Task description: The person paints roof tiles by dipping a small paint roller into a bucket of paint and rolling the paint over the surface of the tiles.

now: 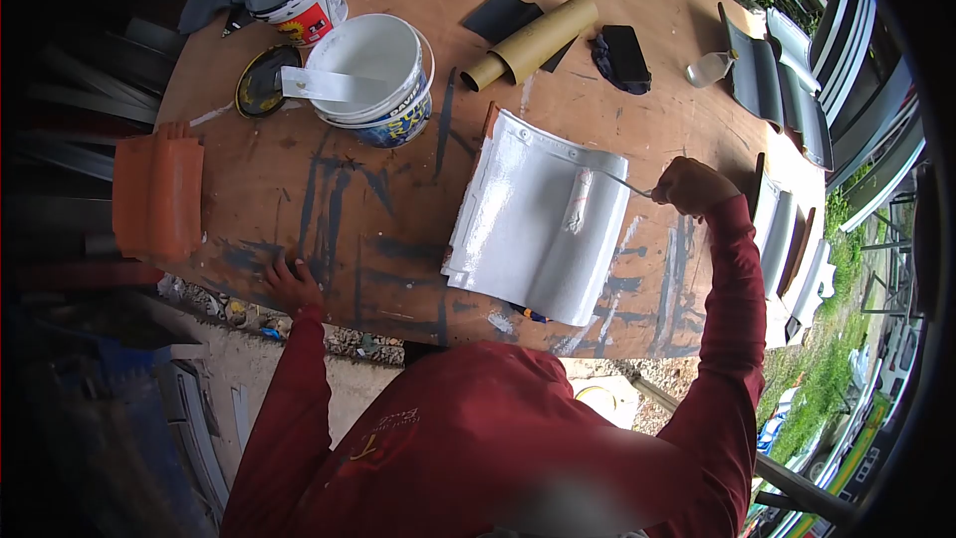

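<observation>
My right hand (690, 187) is closed around the handle end of a small paint roller (578, 201). The roller's sleeve lies on the raised curve of a roof tile (518, 214) coated in wet, glossy pale grey paint. Orange shows along the tile's left edge. My left hand (294, 284) rests with fingers spread on the near left edge of the wooden table (398, 229), holding nothing. Left of the painted tile stands a white paint bucket (388, 125) with a flat white board (334, 86) laid across its rim.
An orange tile (159, 194) sits at the table's left end. Behind are a smaller bucket (309, 15), a dark round lid (264, 80), a brown cardboard tube (533, 40), a phone (625, 58) and a clear bottle (709, 68). Grey tiles (752, 70) line the right edge.
</observation>
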`<state>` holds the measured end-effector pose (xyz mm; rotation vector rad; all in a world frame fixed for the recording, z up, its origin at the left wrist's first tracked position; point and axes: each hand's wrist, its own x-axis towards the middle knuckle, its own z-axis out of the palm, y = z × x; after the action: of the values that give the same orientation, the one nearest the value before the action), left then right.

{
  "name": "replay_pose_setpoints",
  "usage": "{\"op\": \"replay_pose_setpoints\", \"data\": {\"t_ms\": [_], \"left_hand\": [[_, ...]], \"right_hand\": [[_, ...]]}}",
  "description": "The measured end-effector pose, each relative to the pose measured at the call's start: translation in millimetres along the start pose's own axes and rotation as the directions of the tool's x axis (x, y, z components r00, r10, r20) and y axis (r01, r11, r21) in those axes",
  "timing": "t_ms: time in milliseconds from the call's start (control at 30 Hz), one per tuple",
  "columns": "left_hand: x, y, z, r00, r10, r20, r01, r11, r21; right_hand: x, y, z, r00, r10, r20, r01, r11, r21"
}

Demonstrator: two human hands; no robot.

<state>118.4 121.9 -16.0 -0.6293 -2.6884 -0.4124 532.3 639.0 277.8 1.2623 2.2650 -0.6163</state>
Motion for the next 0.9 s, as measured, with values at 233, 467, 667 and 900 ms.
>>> {"op": "replay_pose_setpoints", "data": {"t_ms": [233,467,667,900], "left_hand": [[-1,-1,2,1.0,0.011,0.0,-0.011,1.0,0.018],[2,6,-6,1.0,-0.013,0.02,0.013,1.0,-0.016],[2,5,-7,0.999,-0.011,0.032,0.012,1.0,-0.007],[0,7,-2,1.0,0.001,0.009,-0.001,1.0,-0.016]], "right_hand": [[7,-14,-27,0.999,0.05,-0.012,-0.049,0.997,0.061],[91,-37,24,0.979,-0.195,0.06,0.171,0.944,0.284],[103,-38,20,0.946,-0.324,0.011,0.299,0.885,0.356],[110,-43,26,0.938,-0.346,-0.009,0.327,0.876,0.356]]}}
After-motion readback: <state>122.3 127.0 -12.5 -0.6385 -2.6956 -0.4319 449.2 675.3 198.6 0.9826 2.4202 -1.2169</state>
